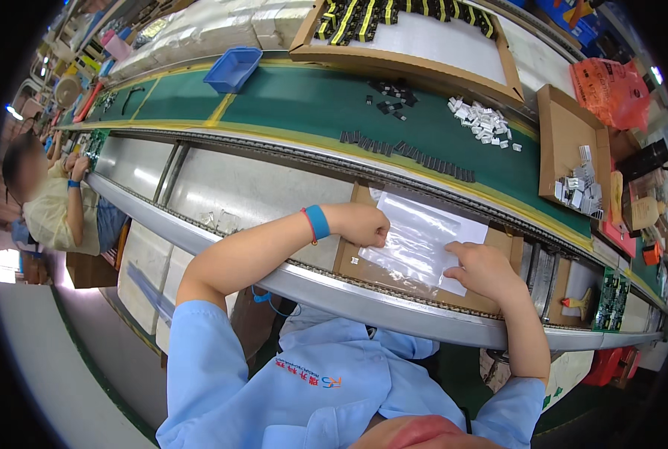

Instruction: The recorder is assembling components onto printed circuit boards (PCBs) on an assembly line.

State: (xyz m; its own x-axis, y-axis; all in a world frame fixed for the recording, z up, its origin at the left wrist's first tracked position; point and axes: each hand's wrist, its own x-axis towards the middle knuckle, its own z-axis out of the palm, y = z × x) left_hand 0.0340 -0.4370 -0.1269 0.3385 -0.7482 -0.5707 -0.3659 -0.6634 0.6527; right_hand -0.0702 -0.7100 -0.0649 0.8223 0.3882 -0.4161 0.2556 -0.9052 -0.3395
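A clear plastic bag (409,232) lies flat in a shallow cardboard tray (347,258), with a white sheet (472,228) showing beside it. My left hand (360,224) is closed at the bag's left edge, fingers curled; whatever is between them is hidden. Over the bag's right side is my right hand (489,271), its index finger and thumb stretched out and apart, the fingertips at the plastic. The other fingers of that hand are curled. A blue wrist strap (317,223) is on my left wrist.
Beyond the rail, a green work surface (289,97) holds a row of black parts (409,153), white connectors (482,120) and a blue bin (233,69). A cardboard box (555,142) stands right. A green circuit board (611,299) sits on the rails. A co-worker (61,202) is at left.
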